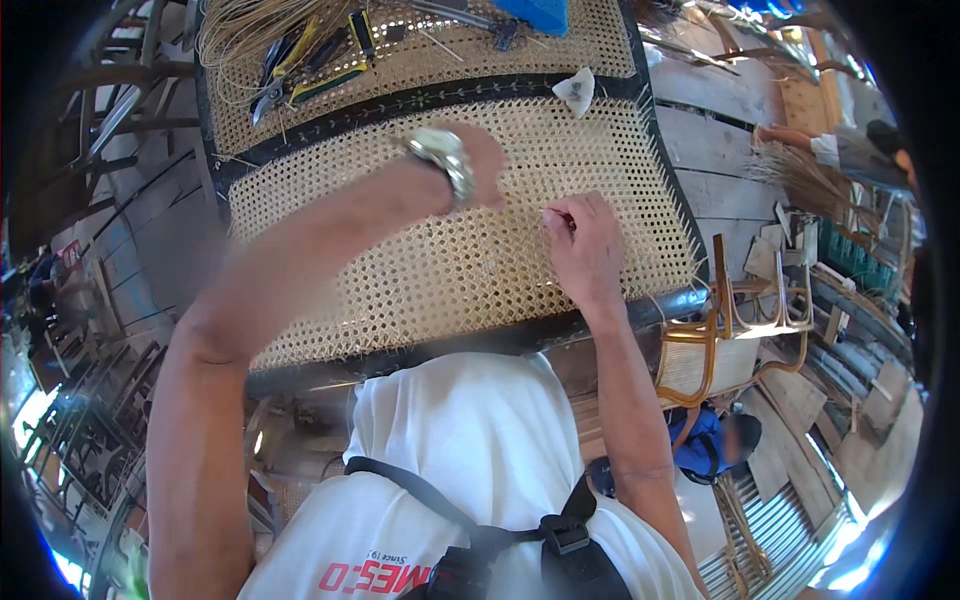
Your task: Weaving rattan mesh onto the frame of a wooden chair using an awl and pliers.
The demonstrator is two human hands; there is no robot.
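A woven cane panel (pixel 400 290) in a black wooden frame (pixel 440 351) lies in front of me, with loose strand ends along its right side. My left hand (pixel 485 165), with a metal watch on the wrist, reaches over the middle of the panel. Motion smears that hand and its fingers cannot be made out. On the right half of the weave is my right hand (pixel 588 240), its fingers curled and pressed together low over the cane. Whatever they pinch, if anything, is too small to name.
Pliers (pixel 292 55) and other yellow-and-black-handled tools lie on the far cane section, beside coiled cane strands (pixel 240 35), a blue object (pixel 535 14) and a whitish scrap (pixel 575 92). A wooden chair (pixel 715 340) stands right; people (pixel 712 445) are nearby.
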